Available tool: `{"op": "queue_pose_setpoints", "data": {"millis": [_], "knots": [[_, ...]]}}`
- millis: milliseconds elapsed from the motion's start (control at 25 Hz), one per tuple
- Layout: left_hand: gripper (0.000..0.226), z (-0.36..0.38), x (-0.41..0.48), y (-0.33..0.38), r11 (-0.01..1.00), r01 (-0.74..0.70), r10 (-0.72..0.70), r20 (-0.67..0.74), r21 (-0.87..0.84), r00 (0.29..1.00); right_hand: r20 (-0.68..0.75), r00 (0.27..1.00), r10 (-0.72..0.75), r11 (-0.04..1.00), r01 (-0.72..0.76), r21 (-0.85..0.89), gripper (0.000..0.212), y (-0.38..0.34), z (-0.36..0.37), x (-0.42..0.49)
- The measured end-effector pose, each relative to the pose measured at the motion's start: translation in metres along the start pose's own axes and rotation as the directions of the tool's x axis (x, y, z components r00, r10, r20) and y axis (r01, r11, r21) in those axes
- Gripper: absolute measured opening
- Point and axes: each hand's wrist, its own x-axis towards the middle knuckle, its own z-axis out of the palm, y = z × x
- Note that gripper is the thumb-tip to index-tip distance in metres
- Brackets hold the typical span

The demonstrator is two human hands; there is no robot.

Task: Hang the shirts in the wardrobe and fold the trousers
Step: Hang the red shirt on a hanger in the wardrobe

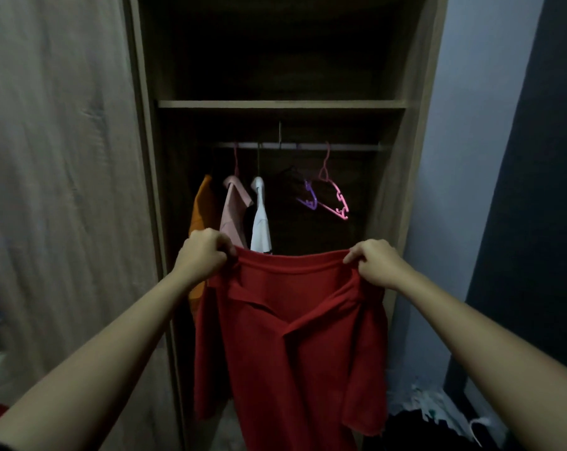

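Observation:
I hold a red garment (288, 346) spread out in front of the open wardrobe (148, 190). My left hand (204, 255) grips its top edge at the left corner, and my right hand (378, 263) grips the top edge at the right corner. The cloth hangs down from both hands, with a loose band crossing its front. Behind it, on the rail (295, 146), hang an orange shirt (201, 209), a pink shirt (235, 209) and a white shirt (260, 219). An empty pink hanger (335, 198) and a purple hanger (309, 198) hang to the right of them.
A wooden shelf (282, 104) runs above the rail. The wardrobe door (57, 177) stands at the left and a pale wall (464, 157) at the right. Dark and light clothes (438, 418) lie heaped at the lower right.

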Motion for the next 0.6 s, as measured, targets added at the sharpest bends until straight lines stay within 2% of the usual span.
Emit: {"op": "queue_pose_setpoints", "data": {"millis": [80,200,360,440,520,600], "knots": [[0.023,0.011,0.016,0.008,0.997,0.056,-0.059,-0.048,-0.055,0.997,-0.025,1.000,-0.006,1.000,0.006,0.017,0.042,0.002,0.001,0.020],[0.017,0.028,0.050,0.017,0.989,0.052,-0.065,-0.094,-0.137,0.993,-0.075,0.997,-0.035,0.999,0.035,-0.011,0.042,-0.002,-0.009,0.052],[0.019,0.039,0.122,0.036,0.956,-0.116,0.094,-0.094,-0.269,0.991,-0.049,0.998,-0.050,0.997,0.047,-0.063,0.043,-0.014,-0.020,0.103],[0.023,0.049,0.164,0.052,0.933,-0.132,0.106,-0.095,-0.334,0.990,-0.030,0.997,-0.077,0.991,0.074,-0.110,0.045,-0.023,-0.016,0.124],[0.027,0.072,0.210,0.063,0.863,-0.016,0.020,0.001,-0.505,1.000,-0.029,0.993,-0.115,0.981,0.109,-0.161,0.044,-0.032,-0.010,0.139],[0.042,0.106,0.255,0.070,0.728,0.185,-0.078,0.189,-0.660,0.979,-0.036,0.987,-0.155,0.969,0.145,-0.202,0.043,-0.040,-0.004,0.153]]}}
